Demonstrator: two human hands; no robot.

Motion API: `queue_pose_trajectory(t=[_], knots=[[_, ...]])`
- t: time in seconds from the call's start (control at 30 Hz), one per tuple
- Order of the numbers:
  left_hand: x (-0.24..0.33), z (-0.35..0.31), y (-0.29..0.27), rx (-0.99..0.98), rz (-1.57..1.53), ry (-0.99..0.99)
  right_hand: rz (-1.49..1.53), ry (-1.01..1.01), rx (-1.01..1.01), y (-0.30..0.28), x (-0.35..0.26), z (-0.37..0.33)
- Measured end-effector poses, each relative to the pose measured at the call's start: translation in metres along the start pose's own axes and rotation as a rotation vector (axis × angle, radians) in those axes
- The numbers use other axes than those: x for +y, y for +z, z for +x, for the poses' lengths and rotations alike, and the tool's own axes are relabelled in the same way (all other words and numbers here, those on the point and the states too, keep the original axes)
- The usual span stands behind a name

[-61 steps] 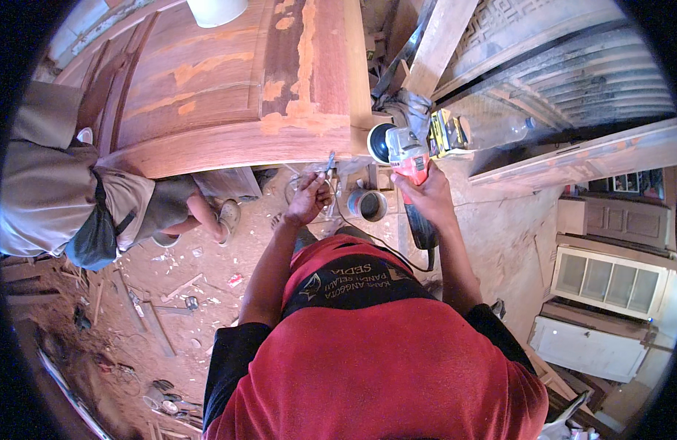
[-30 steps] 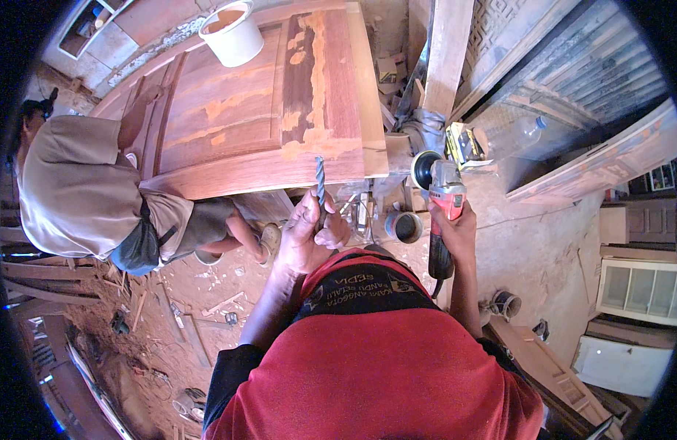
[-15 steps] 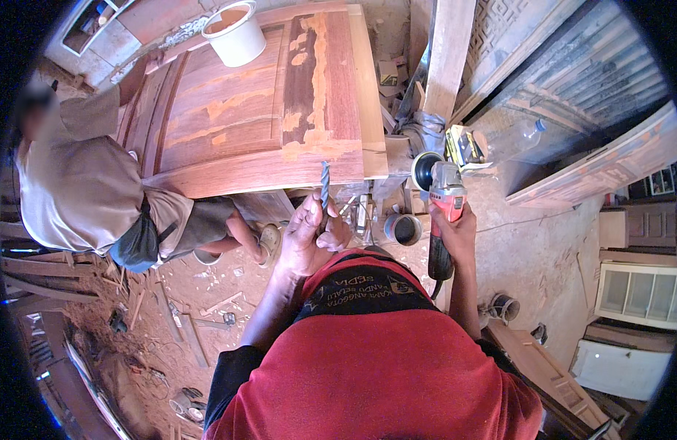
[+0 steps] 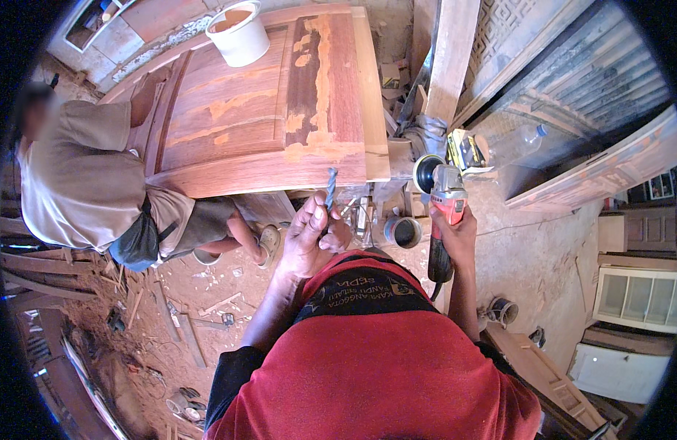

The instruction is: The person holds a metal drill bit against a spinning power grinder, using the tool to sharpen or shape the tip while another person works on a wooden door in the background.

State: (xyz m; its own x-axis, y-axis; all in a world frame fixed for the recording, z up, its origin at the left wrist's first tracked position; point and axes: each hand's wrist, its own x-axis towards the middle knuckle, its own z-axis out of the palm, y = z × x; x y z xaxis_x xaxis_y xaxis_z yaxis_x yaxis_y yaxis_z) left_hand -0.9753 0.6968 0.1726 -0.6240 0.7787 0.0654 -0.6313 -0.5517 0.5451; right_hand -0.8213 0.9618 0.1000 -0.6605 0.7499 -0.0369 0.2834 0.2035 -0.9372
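Pinched upright in the fingers of my left hand (image 4: 309, 233) is a dark spiral drill bit (image 4: 331, 188), its tip pointing away from me. My right hand (image 4: 456, 233) grips a red and grey angle grinder (image 4: 448, 194) with a round backing pad (image 4: 427, 174) at its far end. The grinder's black rear body hangs below my hand. Both hands are in front of my body, apart from each other. Beyond the drill bit lies a reddish wooden door panel (image 4: 239, 163) with orange filler patches.
A white bucket (image 4: 243, 42) stands on the panel. At the left a co-worker (image 4: 81, 176) leans over it. A yellow and black box (image 4: 467, 151), a clear plastic bottle (image 4: 529, 138) and a dark-filled pail (image 4: 403, 232) are ahead. Wood scraps (image 4: 191, 339) litter the floor at left.
The drill bit has shifted slightly right and tilted a little. The co-worker's arm has moved closer in over the panel. My right hand keeps its hold on the grinder.
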Motion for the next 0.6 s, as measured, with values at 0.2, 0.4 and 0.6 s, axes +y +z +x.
queue_pose_trajectory(t=[0.2, 0.4, 0.6], knots=[[-0.001, 0.0, -0.004, -0.034, 0.013, 0.034, -0.022, 0.019, 0.009, 0.002, -0.007, -0.002], [-0.002, 0.0, -0.004, -0.027, 0.062, 0.053, -0.011, -0.002, 0.021, 0.004, -0.006, -0.003], [-0.004, -0.002, -0.004, -0.023, 0.131, 0.09, 0.005, -0.006, -0.016, 0.003, -0.006, -0.003]])
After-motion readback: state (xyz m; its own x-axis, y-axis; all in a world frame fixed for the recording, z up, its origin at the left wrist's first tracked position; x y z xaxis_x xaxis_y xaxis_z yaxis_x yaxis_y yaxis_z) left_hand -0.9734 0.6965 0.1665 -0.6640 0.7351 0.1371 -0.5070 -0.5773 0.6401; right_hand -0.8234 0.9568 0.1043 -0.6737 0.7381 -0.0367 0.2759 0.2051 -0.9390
